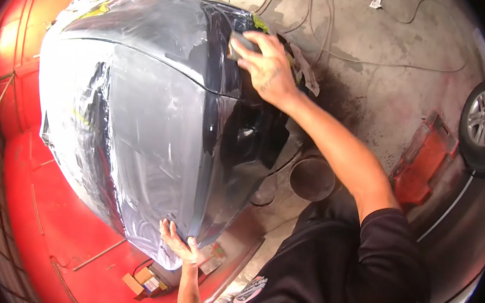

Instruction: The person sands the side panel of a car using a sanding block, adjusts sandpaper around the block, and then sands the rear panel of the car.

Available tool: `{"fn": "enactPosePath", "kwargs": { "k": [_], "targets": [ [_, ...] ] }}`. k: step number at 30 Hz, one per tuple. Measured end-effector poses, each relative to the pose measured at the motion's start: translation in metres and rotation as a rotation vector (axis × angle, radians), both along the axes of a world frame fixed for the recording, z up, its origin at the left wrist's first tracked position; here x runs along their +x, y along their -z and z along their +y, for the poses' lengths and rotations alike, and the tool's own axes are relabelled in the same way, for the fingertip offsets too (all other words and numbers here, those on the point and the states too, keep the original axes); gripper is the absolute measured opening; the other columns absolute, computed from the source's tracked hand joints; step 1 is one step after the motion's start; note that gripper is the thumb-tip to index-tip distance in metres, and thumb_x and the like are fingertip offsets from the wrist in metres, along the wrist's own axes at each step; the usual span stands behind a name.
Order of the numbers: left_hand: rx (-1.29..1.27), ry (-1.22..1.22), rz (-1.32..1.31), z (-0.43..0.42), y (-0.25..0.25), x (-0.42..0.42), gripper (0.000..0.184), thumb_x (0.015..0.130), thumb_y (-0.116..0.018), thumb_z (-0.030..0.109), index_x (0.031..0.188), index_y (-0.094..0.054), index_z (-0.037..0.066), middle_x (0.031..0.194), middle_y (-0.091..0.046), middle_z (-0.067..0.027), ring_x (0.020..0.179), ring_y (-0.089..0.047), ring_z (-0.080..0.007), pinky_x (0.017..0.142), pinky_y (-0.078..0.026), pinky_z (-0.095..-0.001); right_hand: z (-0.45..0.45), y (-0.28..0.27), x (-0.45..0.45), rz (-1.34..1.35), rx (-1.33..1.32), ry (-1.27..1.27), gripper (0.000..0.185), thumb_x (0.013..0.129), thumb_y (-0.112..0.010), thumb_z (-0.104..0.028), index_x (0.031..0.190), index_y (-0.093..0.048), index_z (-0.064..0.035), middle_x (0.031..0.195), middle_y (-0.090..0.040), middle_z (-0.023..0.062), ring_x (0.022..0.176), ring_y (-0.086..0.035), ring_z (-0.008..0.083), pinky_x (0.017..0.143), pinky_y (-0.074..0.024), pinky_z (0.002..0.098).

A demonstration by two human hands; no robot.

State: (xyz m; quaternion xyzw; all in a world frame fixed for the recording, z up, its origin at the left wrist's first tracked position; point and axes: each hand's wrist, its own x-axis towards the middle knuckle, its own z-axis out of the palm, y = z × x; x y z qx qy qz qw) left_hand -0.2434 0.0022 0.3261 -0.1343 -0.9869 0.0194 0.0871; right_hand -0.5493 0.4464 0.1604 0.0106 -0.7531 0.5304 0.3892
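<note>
My right hand (pixel 270 67) grips a small grey sanding block (pixel 245 46) with a tan edge. The block is against the dark edge of a car body (pixel 160 104), near its upper right. Grey, dull and streaked with whitish smears, the body has a seam running across its panels. Lower down, my left hand (pixel 179 245) lies on the near corner of the grey panel, fingers apart and holding nothing. Plastic film (pixel 158 254) hangs along the panel's edge beside that hand.
A round bucket (pixel 312 179) stands on the concrete floor by my legs. To the right are a red creeper-like board (pixel 426 159), a wheel (pixel 483 118) and a dark car (pixel 461 228). Hoses (pixel 329 20) cross the floor. A cardboard box (pixel 144 281) sits at the lower left.
</note>
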Motion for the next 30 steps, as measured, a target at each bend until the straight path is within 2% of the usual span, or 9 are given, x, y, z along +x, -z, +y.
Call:
{"fn": "enactPosePath", "kwargs": {
  "k": [4, 9, 13, 15, 17, 20, 21, 25, 30],
  "targets": [
    [0.002, 0.008, 0.014, -0.001, 0.001, 0.001, 0.079, 0.109, -0.046, 0.061, 0.16, -0.045, 0.0, 0.164, -0.041, -0.0308, 0.151, -0.039, -0.0533, 0.123, -0.03, -0.0655, 0.022, 0.008, -0.083, -0.011, 0.036, -0.019, 0.038, 0.098, -0.072, -0.021, 0.134, -0.076, -0.0135, 0.13, -0.07, 0.0189, 0.115, -0.064, 0.0392, 0.099, -0.0497, 0.0492],
    [-0.005, 0.002, 0.024, 0.002, -0.001, 0.0, 0.078, 0.108, -0.046, 0.059, 0.159, -0.046, -0.001, 0.163, -0.042, -0.0316, 0.152, -0.039, -0.0531, 0.123, -0.029, -0.0652, -0.023, -0.003, 0.034, 0.003, -0.1, 0.003, 0.045, 0.088, -0.082, -0.012, 0.133, -0.077, -0.0132, 0.13, -0.066, 0.0158, 0.111, -0.063, 0.036, 0.097, -0.0504, 0.0478],
    [-0.002, 0.018, 0.027, -0.001, -0.001, -0.003, 0.077, 0.108, -0.047, 0.057, 0.158, -0.046, -0.002, 0.163, -0.042, -0.0315, 0.152, -0.039, -0.0522, 0.123, -0.029, -0.0644, -0.014, 0.003, 0.006, 0.051, 0.014, 0.053, 0.042, 0.089, -0.081, -0.014, 0.131, -0.078, -0.0162, 0.131, -0.068, 0.0151, 0.115, -0.062, 0.0354, 0.096, -0.0503, 0.0477],
    [0.017, 0.01, 0.026, -0.001, 0.001, 0.001, 0.078, 0.108, -0.047, 0.058, 0.158, -0.046, -0.002, 0.164, -0.042, -0.0314, 0.152, -0.039, -0.0517, 0.124, -0.028, -0.0639, 0.008, -0.008, -0.032, 0.071, 0.079, 0.077, 0.04, 0.092, -0.077, -0.017, 0.132, -0.075, -0.0117, 0.127, -0.07, 0.0158, 0.112, -0.063, 0.0337, 0.093, -0.0504, 0.0463],
    [0.008, 0.004, 0.02, 0.001, -0.003, 0.003, 0.078, 0.108, -0.047, 0.059, 0.158, -0.047, -0.002, 0.164, -0.041, -0.0313, 0.153, -0.038, -0.051, 0.124, -0.028, -0.0633, -0.005, -0.014, -0.016, 0.029, -0.041, 0.081, 0.041, 0.095, -0.076, -0.014, 0.136, -0.074, -0.0118, 0.124, -0.069, 0.0191, 0.111, -0.066, 0.0385, 0.098, -0.0524, 0.0461],
    [-0.011, 0.0, 0.02, 0.003, -0.002, 0.0, 0.078, 0.109, -0.047, 0.059, 0.158, -0.047, -0.002, 0.164, -0.041, -0.0303, 0.153, -0.038, -0.0509, 0.124, -0.029, -0.0629, -0.048, -0.008, 0.059, 0.008, -0.141, 0.045, 0.044, 0.089, -0.082, -0.009, 0.133, -0.077, -0.0101, 0.126, -0.067, 0.0157, 0.112, -0.064, 0.0349, 0.099, -0.052, 0.0455],
    [-0.002, -0.003, 0.025, 0.003, -0.001, 0.002, 0.078, 0.109, -0.048, 0.058, 0.158, -0.047, -0.002, 0.164, -0.041, -0.0301, 0.153, -0.038, -0.0508, 0.124, -0.028, -0.0628, -0.055, -0.004, 0.062, 0.027, -0.157, 0.051, 0.043, 0.089, -0.082, -0.009, 0.132, -0.077, -0.0092, 0.127, -0.067, 0.0157, 0.112, -0.064, 0.0348, 0.098, -0.0514, 0.0458],
    [0.019, 0.009, 0.023, 0.005, 0.001, 0.001, 0.076, 0.108, -0.049, 0.055, 0.158, -0.047, -0.002, 0.164, -0.042, -0.0299, 0.153, -0.038, -0.0505, 0.124, -0.028, -0.0623, -0.023, -0.004, -0.006, 0.067, -0.046, 0.139, 0.042, 0.092, -0.078, -0.018, 0.134, -0.073, -0.0193, 0.123, -0.065, 0.0124, 0.104, -0.061, 0.0359, 0.087, -0.0478, 0.0484],
    [0.012, 0.009, 0.023, 0.004, -0.002, 0.001, 0.074, 0.108, -0.051, 0.052, 0.157, -0.048, -0.003, 0.164, -0.043, -0.0299, 0.153, -0.038, -0.0501, 0.125, -0.028, -0.061, -0.068, -0.004, 0.06, 0.058, -0.202, 0.115, 0.039, 0.093, -0.078, -0.018, 0.132, -0.077, -0.0188, 0.123, -0.065, 0.0137, 0.103, -0.06, 0.0343, 0.091, -0.0487, 0.0467]
  ]
}}
